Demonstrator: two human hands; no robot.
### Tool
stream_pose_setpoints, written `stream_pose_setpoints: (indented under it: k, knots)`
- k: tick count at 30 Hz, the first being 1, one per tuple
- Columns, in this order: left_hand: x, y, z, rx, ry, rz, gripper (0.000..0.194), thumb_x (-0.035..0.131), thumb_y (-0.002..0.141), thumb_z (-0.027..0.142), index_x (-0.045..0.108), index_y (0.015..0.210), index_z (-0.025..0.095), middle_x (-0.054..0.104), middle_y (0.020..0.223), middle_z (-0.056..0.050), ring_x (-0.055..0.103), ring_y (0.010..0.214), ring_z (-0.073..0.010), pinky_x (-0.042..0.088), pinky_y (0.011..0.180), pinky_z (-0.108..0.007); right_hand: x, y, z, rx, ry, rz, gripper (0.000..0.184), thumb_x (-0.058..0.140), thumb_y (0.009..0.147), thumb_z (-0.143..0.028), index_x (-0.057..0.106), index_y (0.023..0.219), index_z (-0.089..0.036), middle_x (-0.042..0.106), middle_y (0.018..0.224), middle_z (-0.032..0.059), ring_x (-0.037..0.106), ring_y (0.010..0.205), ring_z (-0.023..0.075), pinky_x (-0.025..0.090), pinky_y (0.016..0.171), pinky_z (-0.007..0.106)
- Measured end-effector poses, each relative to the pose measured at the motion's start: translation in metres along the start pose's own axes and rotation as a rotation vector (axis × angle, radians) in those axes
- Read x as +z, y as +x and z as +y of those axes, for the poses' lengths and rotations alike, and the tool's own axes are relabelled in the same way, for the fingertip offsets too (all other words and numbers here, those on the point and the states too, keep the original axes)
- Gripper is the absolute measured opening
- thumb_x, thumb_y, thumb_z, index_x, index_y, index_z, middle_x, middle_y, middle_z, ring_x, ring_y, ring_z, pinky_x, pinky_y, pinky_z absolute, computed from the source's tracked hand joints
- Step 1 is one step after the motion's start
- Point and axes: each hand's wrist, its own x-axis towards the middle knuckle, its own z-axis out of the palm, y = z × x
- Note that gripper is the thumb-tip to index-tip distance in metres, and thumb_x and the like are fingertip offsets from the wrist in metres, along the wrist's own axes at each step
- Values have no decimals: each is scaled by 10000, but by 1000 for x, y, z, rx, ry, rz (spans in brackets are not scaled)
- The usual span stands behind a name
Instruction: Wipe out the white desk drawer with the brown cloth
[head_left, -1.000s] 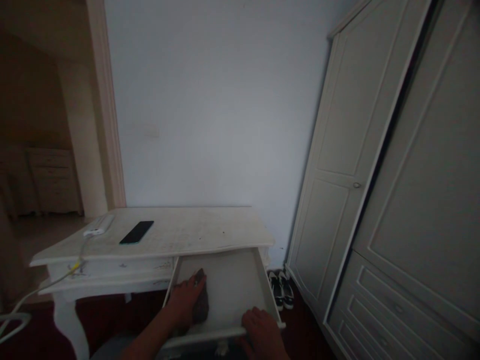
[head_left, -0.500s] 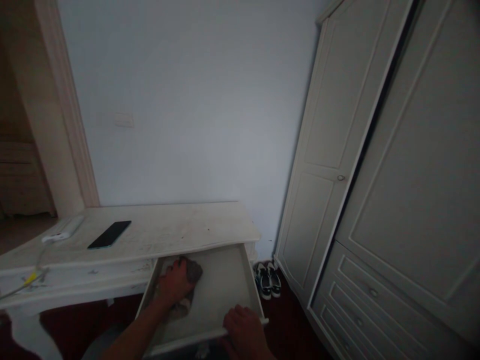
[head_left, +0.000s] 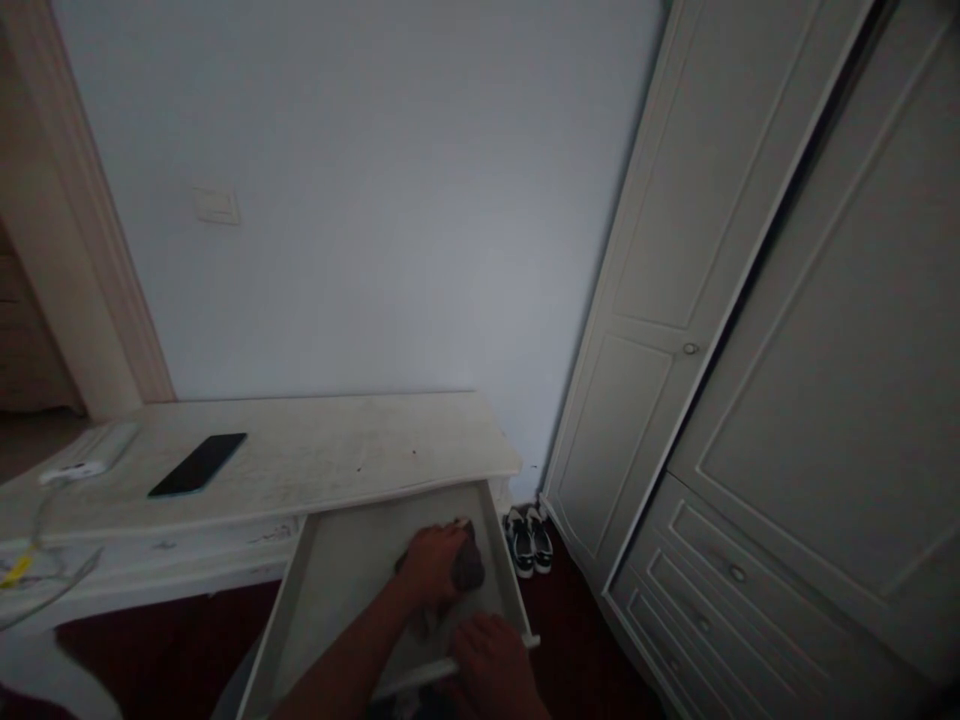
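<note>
A white drawer [head_left: 337, 565] is pulled out from the desk. Inside it, my left hand [head_left: 435, 565] is closed over a crumpled grey-brown cloth [head_left: 468, 565], pressing it toward the drawer's right side. Part of the cloth is hidden under my fingers and palm. My right hand [head_left: 487, 650] is wrapped over the drawer's front panel near the right corner.
On the white desk [head_left: 322, 430] lie a dark phone [head_left: 199, 465] and a white power strip [head_left: 90, 452] with a cable. Black-and-white sneakers [head_left: 529, 540] stand on the dark red floor between desk and white wardrobe [head_left: 637, 430].
My left hand has swept the cloth from the drawer's left side over to the right. The right hand stays on the front panel. The view has shifted slightly.
</note>
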Motion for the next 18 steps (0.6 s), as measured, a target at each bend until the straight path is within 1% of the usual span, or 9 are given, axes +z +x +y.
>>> stream_pose_setpoints:
  k: [2, 4, 7, 9, 12, 15, 18]
  knots:
    - [2, -6, 5, 67, -12, -40, 654, 804, 680, 514, 684, 1282, 288, 745, 1324, -100, 701, 1213, -357, 513, 1115, -452, -8, -2, -3, 22, 29, 6, 334, 784, 851, -467, 600, 1017, -243, 730, 1033, 51, 638, 981, 271, 479, 844, 359]
    - [0, -16, 2, 114, -18, -68, 595, 771, 713, 536, 700, 1246, 283, 765, 1260, -104, 723, 1162, -366, 548, 1066, -463, -19, -3, -6, 54, 49, 2, 316, 766, 869, -437, 598, 1054, -244, 730, 1088, 55, 638, 1024, 277, 479, 894, 376]
    - [-9, -35, -11, 180, -19, -153, 670, 814, 643, 516, 701, 1260, 281, 771, 1247, -106, 729, 1155, -386, 566, 1047, -468, -28, -2, -9, 68, 45, -39, 299, 737, 895, -437, 593, 1073, -245, 730, 1109, 60, 633, 1039, 287, 479, 915, 392]
    - [-15, -51, -24, 194, -27, -225, 746, 843, 592, 491, 688, 1294, 293, 758, 1283, -105, 716, 1187, -399, 560, 1066, -486, -27, -1, -8, 63, 15, -61, 301, 730, 902, -455, 592, 1066, -243, 728, 1099, 66, 629, 1033, 291, 482, 903, 390]
    - [-21, -77, -45, 133, -41, -271, 812, 843, 571, 432, 659, 1353, 317, 723, 1358, -105, 682, 1255, -407, 530, 1112, -519, -14, 2, -1, 44, -45, -76, 324, 741, 902, -490, 588, 1040, -240, 721, 1056, 65, 629, 1012, 289, 489, 871, 373]
    - [-23, -99, -69, 17, -12, -286, 872, 831, 522, 326, 654, 1376, 323, 676, 1445, -119, 645, 1317, -432, 510, 1128, -553, 2, 5, 7, 13, -89, -64, 361, 777, 883, -519, 590, 1024, -244, 724, 1024, 56, 633, 982, 286, 499, 857, 365]
    - [-24, -114, -89, -149, 23, -240, 975, 800, 482, 218, 628, 1437, 323, 621, 1534, -131, 624, 1354, -450, 497, 1138, -570, 8, 6, 10, 0, -96, -48, 375, 795, 873, -519, 609, 1052, -246, 735, 1057, 61, 642, 998, 297, 510, 879, 382]
